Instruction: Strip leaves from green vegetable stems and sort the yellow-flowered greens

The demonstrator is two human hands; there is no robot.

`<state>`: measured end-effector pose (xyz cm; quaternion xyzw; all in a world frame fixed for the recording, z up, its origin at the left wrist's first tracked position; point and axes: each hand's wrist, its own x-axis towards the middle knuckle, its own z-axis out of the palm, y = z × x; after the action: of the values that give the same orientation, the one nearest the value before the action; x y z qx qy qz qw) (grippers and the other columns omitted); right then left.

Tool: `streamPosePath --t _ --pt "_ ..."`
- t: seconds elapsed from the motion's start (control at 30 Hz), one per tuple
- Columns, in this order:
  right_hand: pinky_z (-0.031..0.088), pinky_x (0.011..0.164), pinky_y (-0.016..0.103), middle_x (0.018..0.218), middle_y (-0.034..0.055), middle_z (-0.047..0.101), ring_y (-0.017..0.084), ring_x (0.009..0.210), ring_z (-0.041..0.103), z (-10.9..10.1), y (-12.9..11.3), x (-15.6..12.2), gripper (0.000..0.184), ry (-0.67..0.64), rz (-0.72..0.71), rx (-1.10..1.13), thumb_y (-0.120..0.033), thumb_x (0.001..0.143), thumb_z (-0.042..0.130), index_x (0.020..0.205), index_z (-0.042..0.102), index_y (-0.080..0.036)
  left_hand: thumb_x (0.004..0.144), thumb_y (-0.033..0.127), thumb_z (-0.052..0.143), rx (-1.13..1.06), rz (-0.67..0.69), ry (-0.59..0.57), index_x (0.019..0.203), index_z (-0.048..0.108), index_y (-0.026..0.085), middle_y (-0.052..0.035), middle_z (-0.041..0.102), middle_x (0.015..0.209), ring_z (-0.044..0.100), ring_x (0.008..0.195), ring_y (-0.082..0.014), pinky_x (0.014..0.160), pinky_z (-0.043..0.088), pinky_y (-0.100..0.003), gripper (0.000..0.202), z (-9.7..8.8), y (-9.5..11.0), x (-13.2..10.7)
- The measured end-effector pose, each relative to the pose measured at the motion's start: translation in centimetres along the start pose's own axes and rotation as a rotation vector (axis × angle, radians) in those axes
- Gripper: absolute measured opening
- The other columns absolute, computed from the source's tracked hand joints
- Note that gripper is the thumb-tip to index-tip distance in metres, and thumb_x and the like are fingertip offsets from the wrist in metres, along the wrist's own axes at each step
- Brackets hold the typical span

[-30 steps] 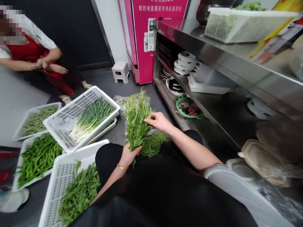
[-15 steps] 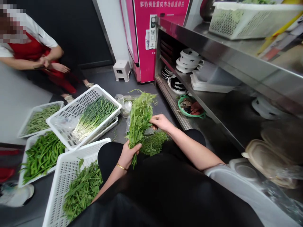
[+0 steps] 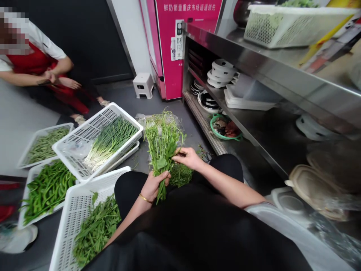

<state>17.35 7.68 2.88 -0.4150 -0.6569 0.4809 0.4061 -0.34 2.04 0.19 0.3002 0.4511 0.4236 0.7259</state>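
My left hand (image 3: 153, 185) is closed round the stems of a bunch of leafy greens (image 3: 162, 145), held upright over my lap. My right hand (image 3: 188, 157) pinches into the right side of the same bunch, about halfway up. Below the bunch a small heap of fine green trimmings (image 3: 180, 175) lies on the floor by my knee. A white basket (image 3: 66, 222) with picked green leaves sits at my left knee.
White baskets hold scallions (image 3: 109, 139), green peppers (image 3: 46, 190) and green beans (image 3: 42, 145). A person in a red apron (image 3: 39, 66) crouches at the far left. A steel shelf unit (image 3: 254, 128) with plates and lids runs along the right. A small white stool (image 3: 143, 86) stands by a pink machine.
My right hand has moved down the bunch from its upper part to the middle. The bunch has tipped a little more upright; my left hand keeps its hold on the stems.
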Motion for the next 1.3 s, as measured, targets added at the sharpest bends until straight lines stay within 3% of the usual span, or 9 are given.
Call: streamPosePath --t 0.1,0.2,0.3,0.47,0.6,0.73,0.93,1.07,1.3 --pt "0.047 0.064 0.028 0.071 0.0059 0.060 0.014 0.065 0.056 0.5 0.5 0.0 0.015 0.033 -0.212 -0.457 -0.027 0.079 0.052 0.073 0.055 -0.015 0.061 0.026 0.076 -0.032 0.000 0.027 0.064 0.060 0.010 -0.0007 0.055 0.054 0.043 0.040 -0.0054 0.041 0.034 -0.019 0.023 0.1 0.0 -0.1" --pt "0.047 0.067 0.032 0.074 0.0092 0.060 0.017 0.070 0.056 -0.6 0.6 0.6 0.012 0.124 -0.233 -0.653 -0.023 0.078 0.048 0.070 0.052 -0.015 0.060 0.026 0.076 -0.023 0.029 0.069 0.063 0.058 0.011 0.0003 0.054 0.054 0.041 0.039 -0.0045 0.039 0.031 -0.018 0.023 -0.2 -0.1 -0.3" --pt "0.048 0.060 0.029 0.067 0.0043 0.058 0.014 0.061 0.055 -4.0 -0.9 0.5 0.012 0.235 -0.044 -0.293 -0.028 0.076 0.052 0.073 0.052 -0.016 0.061 0.027 0.076 0.117 0.092 0.130 0.062 0.058 0.011 0.0014 0.052 0.047 0.043 0.040 -0.0063 0.040 0.033 -0.019 0.024 -1.1 0.0 -0.3" --pt "0.040 0.040 0.024 0.056 -0.0029 0.052 0.009 0.042 0.047 -9.0 -4.9 -1.6 0.024 0.081 0.094 0.394 -0.040 0.068 0.063 0.072 0.051 -0.019 0.056 0.024 0.078 0.215 0.131 0.194 0.062 0.057 0.012 0.0022 0.054 0.047 0.045 0.042 -0.0073 0.043 0.035 -0.019 0.025 -2.3 0.1 0.2" --pt "0.044 0.044 0.024 0.055 0.0006 0.059 0.012 0.046 0.054 -6.3 -4.7 -0.5 0.026 -0.024 0.221 0.193 -0.041 0.069 0.064 0.068 0.058 -0.015 0.056 0.023 0.078 0.222 0.102 0.162 0.066 0.060 0.011 0.0006 0.058 0.052 0.047 0.043 -0.0075 0.044 0.037 -0.020 0.025 -1.7 -0.4 0.5" --pt "0.041 0.041 0.020 0.041 -0.0026 0.053 0.009 0.038 0.049 -2.7 -1.9 2.4 0.040 0.137 0.278 0.011 -0.053 0.072 0.059 0.059 0.055 -0.015 0.055 0.022 0.078 0.255 0.100 0.176 0.069 0.060 0.012 0.0003 0.060 0.055 0.050 0.045 -0.0097 0.046 0.039 -0.021 0.025 -1.0 -0.7 0.1" --pt "0.045 0.040 0.021 0.054 0.0022 0.062 0.010 0.041 0.055 -1.0 0.3 1.2 0.045 0.139 0.273 0.354 -0.058 0.069 0.060 0.068 0.060 -0.013 0.063 0.025 0.073 0.066 0.054 -0.023 0.078 0.065 0.009 -0.0016 0.056 0.057 0.041 0.043 -0.0063 0.042 0.033 -0.020 0.023 -1.2 -0.1 -0.3" --pt "0.046 0.043 0.021 0.063 0.0042 0.065 0.010 0.045 0.057 -0.7 -0.2 -0.7 0.042 0.191 0.234 0.319 -0.054 0.071 0.060 0.075 0.064 -0.012 0.064 0.024 0.072 -0.047 0.006 -0.085 0.076 0.065 0.008 0.0007 0.049 0.052 0.038 0.042 -0.0049 0.041 0.030 -0.019 0.022 -1.2 -0.2 -0.1" --pt "0.043 0.061 0.025 0.061 0.0040 0.062 0.013 0.059 0.058 -1.5 -1.6 -0.2 0.025 0.118 0.007 -0.413 -0.033 0.079 0.057 0.064 0.063 -0.014 0.065 0.023 0.072 0.006 0.042 -0.031 0.074 0.065 0.008 0.0012 0.049 0.047 0.042 0.042 -0.0067 0.042 0.032 -0.020 0.019 -0.8 -0.5 0.4"
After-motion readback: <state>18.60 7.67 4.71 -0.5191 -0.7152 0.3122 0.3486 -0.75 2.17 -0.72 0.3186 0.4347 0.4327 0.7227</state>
